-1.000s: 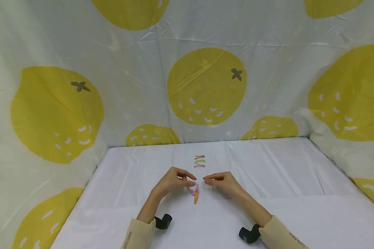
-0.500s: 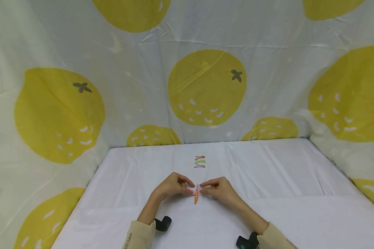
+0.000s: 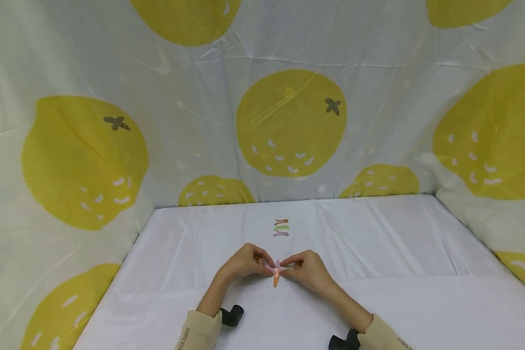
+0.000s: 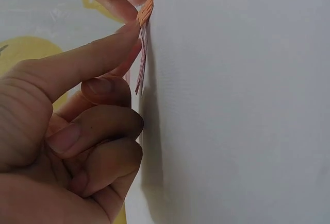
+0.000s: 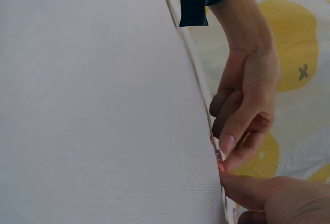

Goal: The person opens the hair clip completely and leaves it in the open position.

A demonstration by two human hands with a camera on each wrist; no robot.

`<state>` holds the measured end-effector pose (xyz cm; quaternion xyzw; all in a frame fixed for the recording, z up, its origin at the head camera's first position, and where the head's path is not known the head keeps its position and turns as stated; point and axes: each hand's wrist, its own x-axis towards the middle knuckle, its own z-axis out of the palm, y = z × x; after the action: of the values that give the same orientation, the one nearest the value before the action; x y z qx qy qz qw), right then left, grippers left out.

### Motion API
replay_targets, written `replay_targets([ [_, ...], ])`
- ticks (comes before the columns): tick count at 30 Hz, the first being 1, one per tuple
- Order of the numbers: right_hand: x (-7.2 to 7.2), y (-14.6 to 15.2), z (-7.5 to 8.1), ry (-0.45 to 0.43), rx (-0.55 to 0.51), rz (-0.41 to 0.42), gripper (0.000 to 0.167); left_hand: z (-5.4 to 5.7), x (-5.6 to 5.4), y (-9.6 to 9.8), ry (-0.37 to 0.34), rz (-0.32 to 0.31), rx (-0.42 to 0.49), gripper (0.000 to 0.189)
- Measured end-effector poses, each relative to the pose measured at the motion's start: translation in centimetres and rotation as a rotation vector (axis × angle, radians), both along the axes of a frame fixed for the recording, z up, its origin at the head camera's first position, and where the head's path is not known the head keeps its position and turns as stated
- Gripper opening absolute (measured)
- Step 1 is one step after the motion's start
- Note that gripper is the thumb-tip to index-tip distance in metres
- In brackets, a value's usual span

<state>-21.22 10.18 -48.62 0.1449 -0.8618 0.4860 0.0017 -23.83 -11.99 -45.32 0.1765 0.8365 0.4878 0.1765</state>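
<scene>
Small snap hair clips lie together in the middle of the white cloth in the head view: an orange clip [image 3: 276,280] pointing toward me and pink clips [image 3: 269,269] fanning out at its far end. My left hand [image 3: 246,260] pinches a pink clip on the left side with thumb and forefinger. From the right, my right hand [image 3: 308,268] pinches at the same cluster, its fingertips partly hiding what they hold. In the left wrist view, the orange clip [image 4: 146,11] shows at the fingertips, and the left hand's other fingers are curled.
Farther back lie three more clips in a column: an orange-brown clip [image 3: 281,221], a green clip [image 3: 281,227] and a pink-purple clip [image 3: 281,234]. A lemon-print curtain [image 3: 201,121] hangs behind the table and along its sides.
Both hands have come down and closer together. The left fingertips now meet the pink clip, and the right ones have moved left onto the cluster. The back clips stay put.
</scene>
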Motion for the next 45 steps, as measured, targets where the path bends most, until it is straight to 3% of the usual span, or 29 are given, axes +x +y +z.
replay_targets([
  [5,0.1,0.1,-0.2,0.013,-0.005,0.023,0.009,-0.2,0.0,0.1,0.036,0.039,0.021,0.026],
  [10,0.1,0.1,-0.2,0.019,0.004,0.028,0.007,-0.4,0.0,0.5,0.040,0.034,0.020,0.026],
  [17,0.2,0.0,0.1,-0.004,0.008,0.021,0.025,-0.5,0.1,1.0,0.088,0.039,-0.024,0.015],
  [27,0.0,-0.1,0.1,0.024,0.029,0.038,0.011,-0.5,0.0,1.2,0.128,0.093,-0.043,0.021],
  [45,0.0,0.2,0.3,-0.005,0.013,0.057,0.004,-0.4,0.0,1.3,0.128,0.054,-0.060,0.011],
])
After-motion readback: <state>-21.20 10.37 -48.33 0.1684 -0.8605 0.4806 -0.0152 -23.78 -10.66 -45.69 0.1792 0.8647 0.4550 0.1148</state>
